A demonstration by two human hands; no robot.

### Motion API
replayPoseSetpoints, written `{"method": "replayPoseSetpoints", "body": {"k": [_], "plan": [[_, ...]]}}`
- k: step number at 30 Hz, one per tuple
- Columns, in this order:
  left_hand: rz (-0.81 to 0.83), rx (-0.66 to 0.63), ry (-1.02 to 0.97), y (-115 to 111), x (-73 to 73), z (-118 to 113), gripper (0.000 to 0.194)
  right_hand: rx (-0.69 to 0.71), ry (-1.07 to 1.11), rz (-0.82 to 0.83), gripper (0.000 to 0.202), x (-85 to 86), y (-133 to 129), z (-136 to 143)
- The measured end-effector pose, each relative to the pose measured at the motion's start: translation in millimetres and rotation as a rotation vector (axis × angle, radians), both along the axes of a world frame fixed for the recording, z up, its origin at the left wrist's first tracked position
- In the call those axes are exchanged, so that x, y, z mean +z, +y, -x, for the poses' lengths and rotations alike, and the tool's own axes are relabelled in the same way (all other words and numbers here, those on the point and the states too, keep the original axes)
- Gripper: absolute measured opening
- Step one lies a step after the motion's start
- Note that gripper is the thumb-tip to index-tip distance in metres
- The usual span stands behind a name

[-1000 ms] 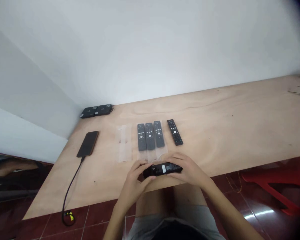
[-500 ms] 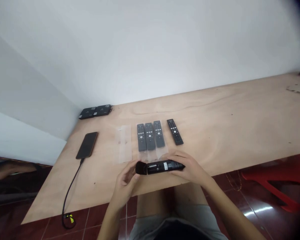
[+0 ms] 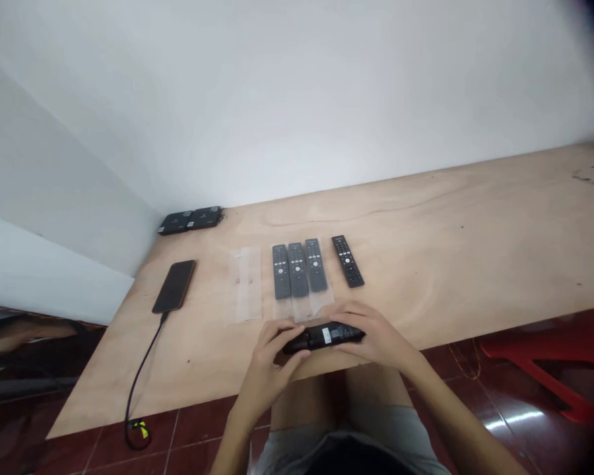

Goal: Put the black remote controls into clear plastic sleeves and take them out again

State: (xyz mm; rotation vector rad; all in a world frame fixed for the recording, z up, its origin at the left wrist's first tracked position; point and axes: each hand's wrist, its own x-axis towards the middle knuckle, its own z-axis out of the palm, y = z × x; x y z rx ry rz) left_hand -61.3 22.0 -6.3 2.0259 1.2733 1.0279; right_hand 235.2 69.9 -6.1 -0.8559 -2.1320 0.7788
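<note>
A black remote control [image 3: 321, 336] lies back side up across my two hands at the table's front edge, a white label on its back. My right hand [image 3: 376, 335] is closed round its right end. With fingers and thumb, my left hand [image 3: 271, 351] grips the black battery cover [image 3: 296, 342], which sits over the left end of the remote. Whether the cover is fully seated I cannot tell. Just beyond my hands lie three remotes in clear sleeves, the middle one [image 3: 297, 270] between the others. An unwrapped remote [image 3: 348, 262] rests to their right.
Clear plastic sleeves [image 3: 245, 284] lie left of the wrapped remotes. Farther left is a phone [image 3: 175, 285] with a black cable [image 3: 141, 376] hanging over the wooden table's [image 3: 450, 264] edge. Two black boxes [image 3: 205, 218] stand by the wall. A red chair [image 3: 539, 363] is at right.
My left hand has moved right, bringing the battery cover over the remote's battery compartment, which showed uncovered before. My right hand has kept its hold on the remote.
</note>
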Motion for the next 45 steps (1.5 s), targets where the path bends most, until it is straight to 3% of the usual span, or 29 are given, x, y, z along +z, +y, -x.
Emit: {"method": "replayPoseSetpoints", "body": {"k": [8,18,21,27,31,38,43,45], "plan": [[-0.151,-0.053,0.043,5,-7.3,-20,0.039,0.047,-0.034,-0.022,0.046,5.0,3,3],[-0.015,-0.027,0.045,6,-0.7,-24,0.033,-0.016,0.048,-0.038,0.039,-4.0,3,-4],[-0.034,0.096,0.052,6,-0.7,-11,0.030,-0.020,0.049,-0.062,0.030,-7.2,3,-6],[-0.261,0.448,0.256,20,-7.3,37,0.033,-0.016,-0.003,-0.009,0.029,0.2,4,-12],[-0.319,0.532,0.387,24,-9.7,49,0.019,-0.031,-0.031,0.014,0.031,5.0,3,-11],[-0.229,0.449,0.347,4,-3.7,9,0.017,-0.153,-0.099,-0.107,0.031,-4.4,2,-8],[-0.097,0.418,0.259,-16,-0.8,-24,0.017,-0.118,-0.171,-0.070,0.061,-2.2,-3,-15],[-0.038,0.392,0.200,-21,0.8,-32,0.017,-0.114,-0.148,-0.043,0.057,-2.9,-3,-20]]}}
